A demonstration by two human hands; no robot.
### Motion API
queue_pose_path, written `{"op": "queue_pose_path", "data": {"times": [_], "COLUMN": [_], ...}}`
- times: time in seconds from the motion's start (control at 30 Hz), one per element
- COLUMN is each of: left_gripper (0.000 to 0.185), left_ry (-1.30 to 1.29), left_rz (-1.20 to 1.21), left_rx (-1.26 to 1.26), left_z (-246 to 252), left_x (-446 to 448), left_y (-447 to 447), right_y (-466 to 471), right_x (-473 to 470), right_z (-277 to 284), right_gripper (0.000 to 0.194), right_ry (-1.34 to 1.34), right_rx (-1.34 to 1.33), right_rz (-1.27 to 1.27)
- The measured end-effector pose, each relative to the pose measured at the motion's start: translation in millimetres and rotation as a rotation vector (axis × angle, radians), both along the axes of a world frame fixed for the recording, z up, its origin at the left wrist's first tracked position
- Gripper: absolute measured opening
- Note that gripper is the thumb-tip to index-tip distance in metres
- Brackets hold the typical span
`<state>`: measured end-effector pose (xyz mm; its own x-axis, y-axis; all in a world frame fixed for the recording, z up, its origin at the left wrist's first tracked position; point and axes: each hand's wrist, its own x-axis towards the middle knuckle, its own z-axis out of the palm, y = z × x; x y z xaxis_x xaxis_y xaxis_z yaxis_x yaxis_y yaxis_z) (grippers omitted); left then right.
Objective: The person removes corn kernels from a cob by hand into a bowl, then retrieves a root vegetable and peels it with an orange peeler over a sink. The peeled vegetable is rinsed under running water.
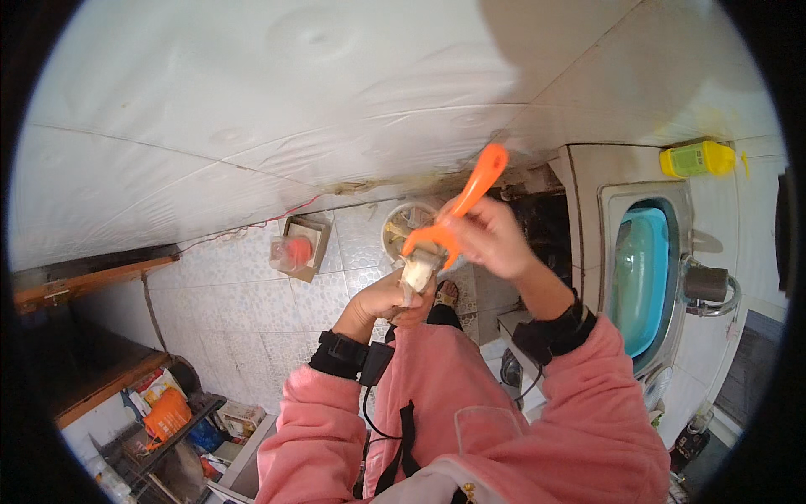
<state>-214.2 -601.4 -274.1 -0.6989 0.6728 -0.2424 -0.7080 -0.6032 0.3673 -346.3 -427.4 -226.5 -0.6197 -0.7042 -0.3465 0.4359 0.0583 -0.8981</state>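
Note:
An orange Y-shaped peeler (pixel 483 177) is in my right hand (pixel 496 240), its handle slanting up towards the wall. Its forked head spans the upper end of a pale root vegetable (pixel 416 274), which looks partly peeled, with brownish skin towards the lower end. My left hand (pixel 379 298) grips this vegetable from below. I cannot tell whether the blade touches it. Beneath both hands stands a round waste bin (pixel 386 228) with scraps inside, partly hidden by the right hand and the peeler.
A cardboard box (pixel 320 242) and a clear plastic container with something red (pixel 298 251) lie on the tiled floor. To the right, a metal sink (pixel 607 217) holds a blue basin (pixel 661 252). A yellow bottle (pixel 699 159) lies behind it. Shelves with bags (pixel 167 416) stand lower left.

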Motion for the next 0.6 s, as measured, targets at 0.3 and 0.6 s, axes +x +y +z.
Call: {"op": "queue_pose_path", "data": {"times": [0.3, 0.6], "left_gripper": [0.033, 0.037], "left_ry": [0.011, 0.017], "left_rz": [0.002, 0.023], "left_rx": [-0.003, -0.006], "left_z": [0.2, 7.0], "left_x": [-0.6, -2.8], "left_y": [1.4, -1.6], "right_y": [0.7, -2.5], "right_x": [-0.2, -3.7], "right_z": [-1.8, -13.2], "right_gripper": [0.013, 0.014], "right_ry": [0.018, 0.215], "right_rx": [0.018, 0.087], "right_rz": [-0.266, -0.305]}}
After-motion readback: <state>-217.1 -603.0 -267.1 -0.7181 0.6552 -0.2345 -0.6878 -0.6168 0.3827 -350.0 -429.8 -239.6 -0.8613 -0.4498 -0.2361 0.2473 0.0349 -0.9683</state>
